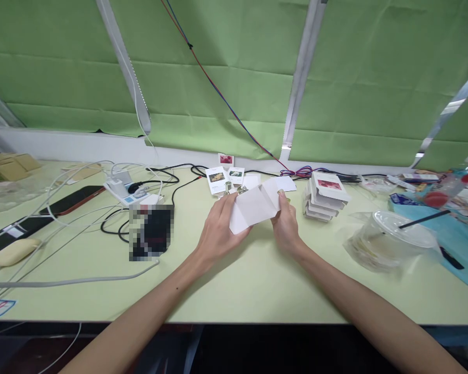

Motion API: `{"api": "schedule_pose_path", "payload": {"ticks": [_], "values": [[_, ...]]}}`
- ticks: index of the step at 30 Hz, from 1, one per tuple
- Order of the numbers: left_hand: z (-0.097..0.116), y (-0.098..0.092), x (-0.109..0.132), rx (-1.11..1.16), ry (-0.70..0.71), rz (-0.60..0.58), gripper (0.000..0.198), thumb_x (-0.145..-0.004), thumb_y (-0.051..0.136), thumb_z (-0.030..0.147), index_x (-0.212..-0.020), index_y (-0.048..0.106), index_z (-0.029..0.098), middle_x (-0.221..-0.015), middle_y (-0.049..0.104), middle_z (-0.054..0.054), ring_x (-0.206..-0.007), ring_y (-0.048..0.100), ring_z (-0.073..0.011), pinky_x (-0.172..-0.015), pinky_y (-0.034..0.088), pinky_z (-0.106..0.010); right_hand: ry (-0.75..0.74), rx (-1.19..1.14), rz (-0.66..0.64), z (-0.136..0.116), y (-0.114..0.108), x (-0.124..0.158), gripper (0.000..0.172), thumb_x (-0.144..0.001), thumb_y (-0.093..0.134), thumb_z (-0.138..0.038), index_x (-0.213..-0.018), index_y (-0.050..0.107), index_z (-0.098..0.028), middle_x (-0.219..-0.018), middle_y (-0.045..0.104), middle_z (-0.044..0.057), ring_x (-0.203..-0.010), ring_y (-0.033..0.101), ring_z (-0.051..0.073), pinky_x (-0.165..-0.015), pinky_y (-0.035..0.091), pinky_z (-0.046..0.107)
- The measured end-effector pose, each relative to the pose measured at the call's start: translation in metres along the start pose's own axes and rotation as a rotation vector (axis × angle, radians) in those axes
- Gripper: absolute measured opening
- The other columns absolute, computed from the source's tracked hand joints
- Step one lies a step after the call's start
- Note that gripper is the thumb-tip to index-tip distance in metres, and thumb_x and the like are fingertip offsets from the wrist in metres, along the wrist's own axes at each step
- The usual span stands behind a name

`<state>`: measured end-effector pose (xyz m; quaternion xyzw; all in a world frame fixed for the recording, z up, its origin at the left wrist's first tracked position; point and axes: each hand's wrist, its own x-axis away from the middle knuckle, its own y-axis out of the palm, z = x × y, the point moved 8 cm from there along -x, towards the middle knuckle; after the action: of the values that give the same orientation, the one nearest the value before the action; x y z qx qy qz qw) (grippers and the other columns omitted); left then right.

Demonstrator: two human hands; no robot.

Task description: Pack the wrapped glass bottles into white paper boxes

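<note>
Between my two hands is a small white carton (253, 209), tilted above the table, with a crease and a flap showing on its plain side. My left hand (219, 226) is closed around its left end. At the right end, my right hand (286, 222) pinches the flap between thumb and fingers. Just behind the carton lie several white cards with small pictures, among them a card with a yellowish picture (217, 178). Small metal clips (228, 187) show partly behind my left fingers. Right of my hands stands a stack of white cartons (325, 193), the top one bearing a red picture.
A lidded plastic cup (393, 239) with a black straw stands at right, near a blue sheet (448, 234). On the left are a power strip (127, 191), tangled cables and a pale yellow oval object (14, 252). Green blinds (218, 93) hang behind the table (257, 291).
</note>
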<state>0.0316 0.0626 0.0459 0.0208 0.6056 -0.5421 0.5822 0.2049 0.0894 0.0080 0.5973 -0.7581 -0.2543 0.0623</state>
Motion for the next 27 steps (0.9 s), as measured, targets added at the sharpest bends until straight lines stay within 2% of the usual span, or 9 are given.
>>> {"api": "schedule_pose_path", "payload": {"ticks": [13,21,27], "values": [[0.0006,-0.0008,-0.0001,-0.008,-0.006,0.004,0.074,-0.084,0.071,0.034,-0.147,0.034,0.024,-0.142,0.054,-0.016,-0.131,0.055,-0.0345,-0.107,0.05,-0.051,-0.017,-0.019,-0.104,0.0,0.0068,0.0025,0.047,-0.088,0.061,-0.062,-0.11,0.073,-0.023,-0.108,0.079,0.005,-0.117,0.068,0.028,-0.086,0.059,0.037],[0.0003,-0.0015,-0.0006,-0.005,-0.017,0.008,0.075,-0.084,0.072,0.034,-0.148,0.034,0.024,-0.141,0.055,-0.017,-0.13,0.055,-0.035,-0.106,0.05,-0.051,-0.041,-0.001,-0.116,-0.001,0.0062,0.0015,0.049,-0.088,0.061,-0.062,-0.115,0.071,-0.022,-0.104,0.079,0.005,-0.108,0.071,0.028,-0.085,0.058,0.038],[-0.0001,-0.0013,-0.0005,-0.005,-0.019,0.005,0.074,-0.084,0.071,0.034,-0.147,0.035,0.023,-0.142,0.054,-0.016,-0.132,0.054,-0.0347,-0.107,0.049,-0.051,-0.038,-0.002,-0.112,0.0005,0.0065,0.0014,0.048,-0.085,0.066,-0.063,-0.109,0.072,-0.022,-0.102,0.078,0.005,-0.111,0.07,0.028,-0.085,0.059,0.037]]}}
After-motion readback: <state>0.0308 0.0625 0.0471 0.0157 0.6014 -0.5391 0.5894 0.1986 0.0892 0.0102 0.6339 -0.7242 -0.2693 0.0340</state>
